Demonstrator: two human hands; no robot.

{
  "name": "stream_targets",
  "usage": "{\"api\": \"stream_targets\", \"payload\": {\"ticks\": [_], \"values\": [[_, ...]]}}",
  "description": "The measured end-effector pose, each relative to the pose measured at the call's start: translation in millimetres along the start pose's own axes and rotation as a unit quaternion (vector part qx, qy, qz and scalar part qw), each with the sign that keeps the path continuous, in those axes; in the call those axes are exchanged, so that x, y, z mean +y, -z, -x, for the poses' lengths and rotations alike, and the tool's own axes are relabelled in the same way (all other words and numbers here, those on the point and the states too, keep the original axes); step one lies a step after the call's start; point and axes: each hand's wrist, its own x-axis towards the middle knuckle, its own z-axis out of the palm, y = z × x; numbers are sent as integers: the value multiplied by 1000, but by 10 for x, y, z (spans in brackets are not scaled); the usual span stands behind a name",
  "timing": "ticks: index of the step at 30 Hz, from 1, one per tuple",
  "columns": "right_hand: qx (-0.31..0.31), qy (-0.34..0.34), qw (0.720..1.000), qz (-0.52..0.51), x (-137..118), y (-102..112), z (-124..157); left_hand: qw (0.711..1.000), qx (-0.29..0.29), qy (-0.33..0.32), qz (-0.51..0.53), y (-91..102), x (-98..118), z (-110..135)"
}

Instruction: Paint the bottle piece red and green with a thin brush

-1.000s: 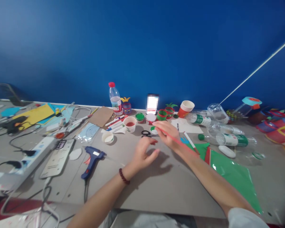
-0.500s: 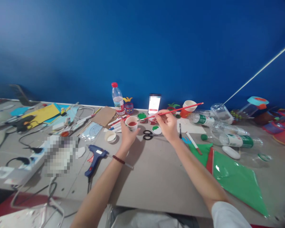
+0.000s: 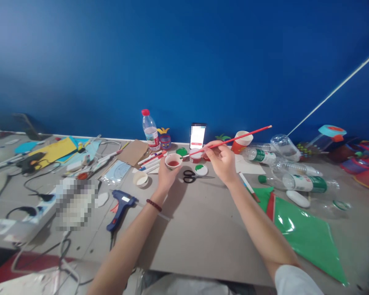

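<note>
A small paper cup (image 3: 173,167) with reddish liquid inside sits in my left hand (image 3: 167,178), whose fingers wrap round its side. My right hand (image 3: 223,162) grips a red-handled paintbrush (image 3: 238,139), its handle slanting up to the right. The bristle end points left and is at the cup's right rim; whether it touches the rim I cannot tell. Just behind the cup stands an open jar of green paint (image 3: 181,152). Beside my right fingers is a second jar (image 3: 195,155), partly hidden. A white lid smeared with green paint (image 3: 201,170) lies below it.
Black scissors (image 3: 189,176) lie right of the cup. At left are a blue glue gun (image 3: 122,208), a small cup (image 3: 140,179), markers (image 3: 150,164) and a power strip (image 3: 39,215). A phone (image 3: 198,135) leans at the wall. Plastic bottles (image 3: 304,182) and green sheets (image 3: 307,233) fill the right.
The brush's bristle end has shifted slightly right, toward the cup's rim, and its handle end has risen. My left hand still holds the cup, which looks a little more tilted toward me.
</note>
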Motion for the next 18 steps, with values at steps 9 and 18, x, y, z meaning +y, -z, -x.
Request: {"api": "stream_targets", "payload": {"ticks": [9, 18], "values": [[-87, -11, 991, 103, -215, 224, 52, 991, -63, -62, 98, -298, 120, 463], [-152, -40, 966, 204, -188, 306, 178, 984, -123, -70, 106, -431, 114, 744]]}}
